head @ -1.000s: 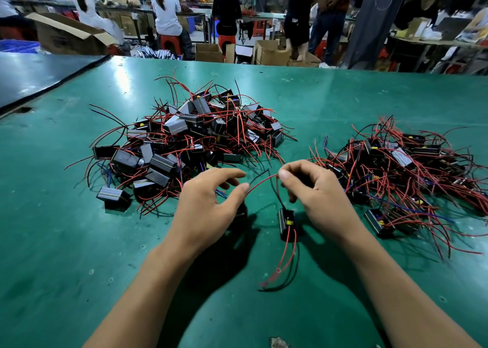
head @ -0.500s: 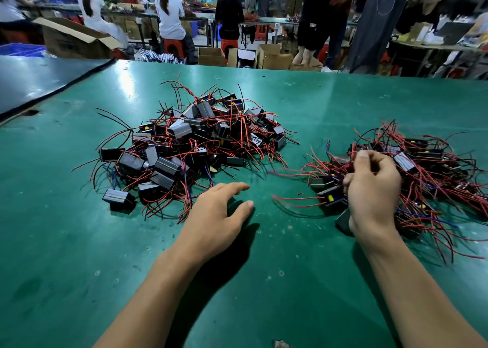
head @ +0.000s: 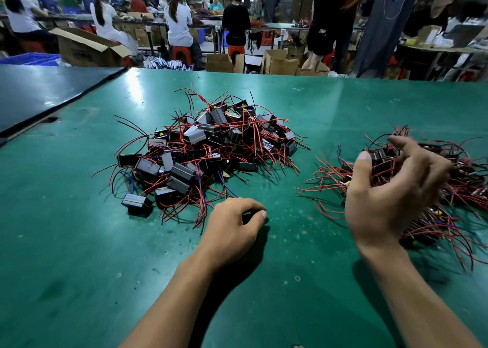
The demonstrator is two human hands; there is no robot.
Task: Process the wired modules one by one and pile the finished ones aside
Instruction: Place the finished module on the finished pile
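Lifted clear of the right pile of modules [head: 464, 189], the right hand [head: 390, 189] hovers beside it, fingers loose and empty. On the table [head: 79, 242] near the left pile [head: 206, 149], the left hand [head: 232, 228] rests loosely curled, holding nothing.

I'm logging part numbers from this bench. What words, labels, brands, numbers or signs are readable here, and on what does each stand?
No text here can be read.
open cardboard box: dark print on its side, too blurred to read.
left pile of modules: small yellow marks on a few cases, too small to read.
right pile of modules: blurred, nothing legible.
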